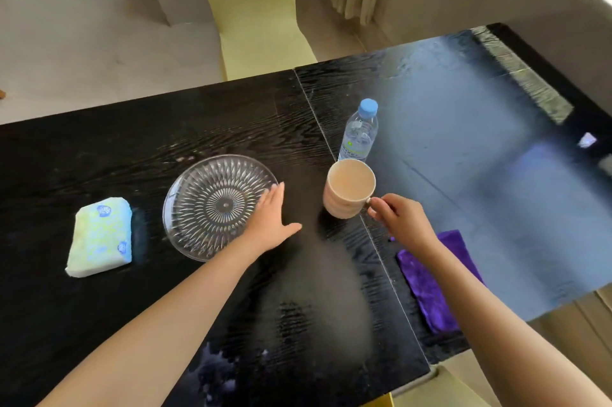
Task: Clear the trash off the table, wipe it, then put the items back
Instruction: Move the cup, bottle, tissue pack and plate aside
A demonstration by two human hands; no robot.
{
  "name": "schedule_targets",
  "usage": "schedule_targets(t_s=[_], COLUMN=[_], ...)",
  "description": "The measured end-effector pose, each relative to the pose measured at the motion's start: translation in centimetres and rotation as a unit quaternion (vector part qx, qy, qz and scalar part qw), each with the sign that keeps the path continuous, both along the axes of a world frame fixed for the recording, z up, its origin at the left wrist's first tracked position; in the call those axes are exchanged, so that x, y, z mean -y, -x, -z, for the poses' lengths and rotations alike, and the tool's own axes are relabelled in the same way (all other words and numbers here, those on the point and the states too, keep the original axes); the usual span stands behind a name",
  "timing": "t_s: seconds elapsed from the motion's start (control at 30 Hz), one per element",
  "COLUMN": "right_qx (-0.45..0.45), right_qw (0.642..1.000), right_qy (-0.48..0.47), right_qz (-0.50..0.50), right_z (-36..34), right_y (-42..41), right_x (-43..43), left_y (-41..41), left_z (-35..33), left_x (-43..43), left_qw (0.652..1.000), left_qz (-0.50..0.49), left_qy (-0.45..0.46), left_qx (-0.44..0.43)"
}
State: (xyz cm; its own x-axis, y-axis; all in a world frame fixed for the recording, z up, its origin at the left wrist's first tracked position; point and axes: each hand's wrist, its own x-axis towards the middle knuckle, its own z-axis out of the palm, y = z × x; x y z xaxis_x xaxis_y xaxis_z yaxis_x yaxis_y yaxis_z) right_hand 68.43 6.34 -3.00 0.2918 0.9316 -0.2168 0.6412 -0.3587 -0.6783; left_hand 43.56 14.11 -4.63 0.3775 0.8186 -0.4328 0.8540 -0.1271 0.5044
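Note:
A beige mug (347, 189) stands upright on the black table (99, 154), and my right hand (399, 216) pinches its handle. Left of it lies a clear cut-glass plate (212, 207). My left hand (273, 219) rests flat with spread fingers on the plate's right rim. A water bottle (359, 131) with a blue cap stands just behind the mug. A soft pack of tissues (101, 236) lies at the left. A folded purple cloth (430, 280) lies under my right forearm near the table's right edge.
A pale yellow chair (261, 9) stands behind the far edge of the table. A small white scrap (586, 140) lies at the far right. The table's right half reflects window light. The near right corner of the table ends above the floor.

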Motion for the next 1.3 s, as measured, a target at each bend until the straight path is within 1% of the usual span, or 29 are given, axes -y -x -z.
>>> schedule_targets(t_s=[0.03, 0.1, 0.23, 0.37, 0.53, 0.63, 0.73, 0.87, 0.93, 0.97, 1.03, 1.1, 1.17, 1.2, 1.23, 1.27, 1.3], right_qx=[0.002, 0.000, 0.037, 0.017, -0.014, -0.029, -0.034, -0.005, 0.056, 0.087, 0.120, 0.121, 0.107, 0.089, 0.052, -0.013, -0.098], right_qw=[1.000, 0.997, 0.988, 0.982, 0.975, 0.975, 0.979, 0.978, 0.973, 0.972, 0.975, 0.987, 0.994, 0.994, 0.992, 0.989, 0.978], right_qy=[0.001, 0.003, 0.013, 0.015, 0.027, 0.019, 0.028, -0.022, -0.035, -0.042, -0.060, -0.058, -0.026, 0.005, 0.048, 0.103, 0.156], right_qz=[0.026, 0.074, 0.146, 0.187, 0.221, 0.221, 0.200, 0.207, 0.220, 0.215, 0.177, 0.090, -0.016, -0.067, -0.102, -0.110, -0.094], right_z=[0.3, 0.7, 2.0, 3.1, 3.8, 4.1, 4.4, 3.1, 2.2, 1.7, 0.8, 0.6, 0.6, 0.6, 0.8, 0.9, 0.9], right_y=[-0.7, -2.0, -3.9, -4.5, -4.2, -4.1, -4.2, -3.3, -2.2, -1.6, 0.0, 2.3, 5.6, 7.5, 9.4, 11.4, 13.2], right_x=[0.1, 0.2, -0.4, -1.9, -4.1, -4.9, -5.1, -4.4, -3.7, -3.4, -3.1, -3.1, -3.1, -3.2, -3.5, -3.9, -4.5], left_y=[0.6, 1.8, 3.3, 3.5, 3.4, 3.1, 3.1, 3.9, 4.6, 4.9, 5.3, 5.5, 5.8, 6.0, 6.1, 6.2, 6.3], left_z=[1.0, 2.6, 4.6, 5.3, 5.8, 5.9, 5.7, 5.6, 5.5, 5.4, 4.5, 3.3, 2.2, 1.6, 1.0, 0.4, -0.1], left_x=[0.3, 1.0, 2.6, 3.6, 4.1, 4.2, 4.2, 4.2, 4.2, 4.1, 4.1, 4.1, 4.3, 4.4, 4.5, 4.6, 4.7], left_qw=[0.998, 0.993, 0.984, 0.981, 0.978, 0.971, 0.962, 0.961, 0.961, 0.963, 0.968, 0.972, 0.974, 0.976, 0.977, 0.979, 0.979], left_qz=[-0.007, -0.015, 0.000, -0.007, -0.001, 0.019, 0.041, 0.055, 0.062, 0.059, 0.045, 0.029, 0.012, 0.000, -0.009, -0.011, -0.008], left_qy=[-0.008, -0.010, -0.011, -0.060, -0.086, -0.099, -0.110, -0.119, -0.128, -0.131, -0.137, -0.154, -0.172, -0.177, -0.178, -0.176, -0.174], left_qx=[-0.054, -0.118, -0.176, -0.186, -0.192, -0.217, -0.246, -0.245, -0.238, -0.230, -0.205, -0.173, -0.144, -0.130, -0.117, -0.107, -0.102])
